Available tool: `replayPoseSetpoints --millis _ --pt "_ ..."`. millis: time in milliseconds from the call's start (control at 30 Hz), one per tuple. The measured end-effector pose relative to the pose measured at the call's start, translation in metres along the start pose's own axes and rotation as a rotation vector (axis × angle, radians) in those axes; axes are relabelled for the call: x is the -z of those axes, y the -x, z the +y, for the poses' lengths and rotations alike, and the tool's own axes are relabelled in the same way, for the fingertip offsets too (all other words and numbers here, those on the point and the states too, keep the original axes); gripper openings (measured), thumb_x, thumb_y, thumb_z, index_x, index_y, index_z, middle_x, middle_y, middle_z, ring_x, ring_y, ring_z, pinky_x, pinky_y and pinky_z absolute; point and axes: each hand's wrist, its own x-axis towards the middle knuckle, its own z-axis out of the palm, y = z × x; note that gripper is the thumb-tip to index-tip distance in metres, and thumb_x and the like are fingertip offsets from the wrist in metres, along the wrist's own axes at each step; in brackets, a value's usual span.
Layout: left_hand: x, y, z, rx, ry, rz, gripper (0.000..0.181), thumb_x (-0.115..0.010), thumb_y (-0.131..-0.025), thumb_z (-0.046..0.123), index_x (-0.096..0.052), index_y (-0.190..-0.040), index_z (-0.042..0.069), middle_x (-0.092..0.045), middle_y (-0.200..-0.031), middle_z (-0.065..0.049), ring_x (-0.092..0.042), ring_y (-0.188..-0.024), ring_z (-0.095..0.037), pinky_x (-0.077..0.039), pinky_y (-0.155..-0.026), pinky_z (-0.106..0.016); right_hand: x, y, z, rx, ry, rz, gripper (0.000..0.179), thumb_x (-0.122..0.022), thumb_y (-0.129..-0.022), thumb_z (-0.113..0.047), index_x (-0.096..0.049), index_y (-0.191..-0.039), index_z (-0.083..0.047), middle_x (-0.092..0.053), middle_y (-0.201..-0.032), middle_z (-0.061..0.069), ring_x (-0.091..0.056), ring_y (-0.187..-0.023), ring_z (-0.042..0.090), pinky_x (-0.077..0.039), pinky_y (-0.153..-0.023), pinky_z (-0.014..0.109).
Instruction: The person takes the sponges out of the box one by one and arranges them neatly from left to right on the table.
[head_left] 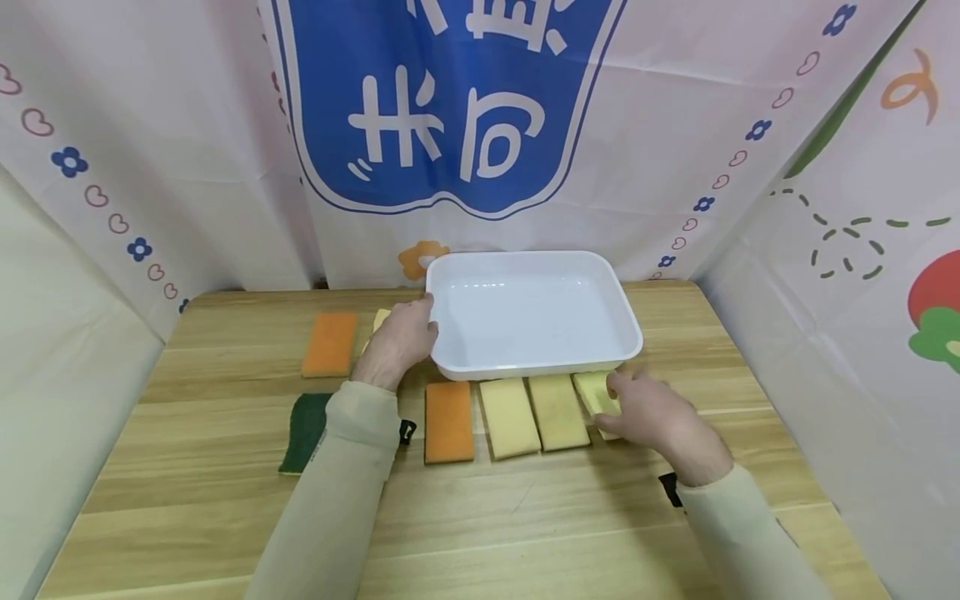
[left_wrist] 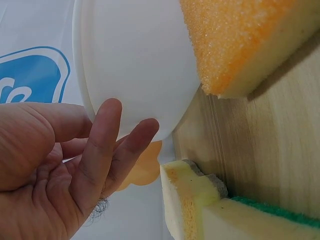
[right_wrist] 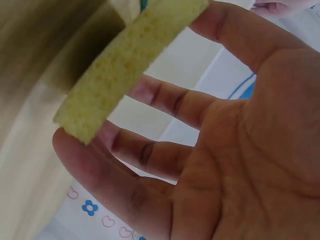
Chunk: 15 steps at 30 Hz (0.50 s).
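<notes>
At the left end of the white tray [head_left: 536,321], my left hand [head_left: 401,337] grips the rim. In the left wrist view one digit goes over the rim and two fingertips [left_wrist: 111,112] lie against the outer wall. My right hand [head_left: 652,412] pinches a pale yellow sponge [head_left: 596,400] near the tray's front right corner. The right wrist view shows that sponge [right_wrist: 130,67] between fingertips at its two ends. Left of it, two pale yellow sponges [head_left: 510,417] and an orange sponge [head_left: 448,422] line the tray's front side.
Another orange sponge [head_left: 330,344] lies at the table's left, above a dark green scouring sponge [head_left: 303,429] partly covered by the left sleeve. A yellow sponge [head_left: 381,318] is half hidden behind my left hand. Printed cloth [head_left: 667,75] hangs behind the wooden table [head_left: 487,533].
</notes>
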Motion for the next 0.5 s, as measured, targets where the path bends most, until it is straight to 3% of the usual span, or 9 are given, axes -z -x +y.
replayPoseSetpoints --millis 200,300,433,500 --pt "0.0 -0.001 0.0 -0.031 -0.043 0.02 0.061 -0.05 -0.122 0.011 -0.036 -0.177 -0.011 -0.069 -0.157 -0.037 -0.076 -0.109 -0.04 -0.059 -0.073 -0.038 -0.008 -0.007 0.002 -0.021 -0.009 -0.025 0.055 -0.087 -0.104 -0.043 -0.068 -0.133 -0.001 -0.071 -0.124 0.027 -0.072 -0.099 0.04 -0.068 -0.086 0.063" --pt "-0.001 -0.001 0.0 -0.027 -0.032 0.016 0.063 -0.049 -0.123 0.012 -0.033 -0.179 -0.011 -0.066 -0.161 -0.037 -0.077 -0.112 -0.041 -0.061 -0.073 -0.041 -0.007 -0.009 0.001 -0.022 0.009 -0.037 0.049 -0.083 -0.107 -0.04 -0.068 -0.134 -0.002 -0.072 -0.125 0.024 -0.074 -0.102 0.039 -0.069 -0.085 0.061" --pt "0.0 0.002 -0.001 -0.019 -0.014 0.011 0.065 -0.048 -0.124 0.016 -0.029 -0.181 -0.009 -0.057 -0.173 -0.034 -0.074 -0.125 -0.041 -0.064 -0.085 -0.044 0.004 -0.009 -0.006 0.015 0.032 -0.013 0.047 -0.076 -0.113 -0.038 -0.068 -0.141 -0.002 -0.076 -0.132 0.023 -0.079 -0.111 0.041 -0.069 -0.089 0.062" --pt "0.003 0.005 -0.002 -0.021 0.007 0.017 0.063 -0.049 -0.125 0.019 -0.035 -0.18 -0.006 -0.06 -0.171 -0.033 -0.074 -0.125 -0.041 -0.064 -0.088 -0.046 0.013 -0.011 -0.01 0.046 0.029 0.02 0.047 -0.073 -0.115 -0.038 -0.067 -0.142 -0.001 -0.078 -0.131 0.022 -0.08 -0.109 0.038 -0.069 -0.088 0.06"
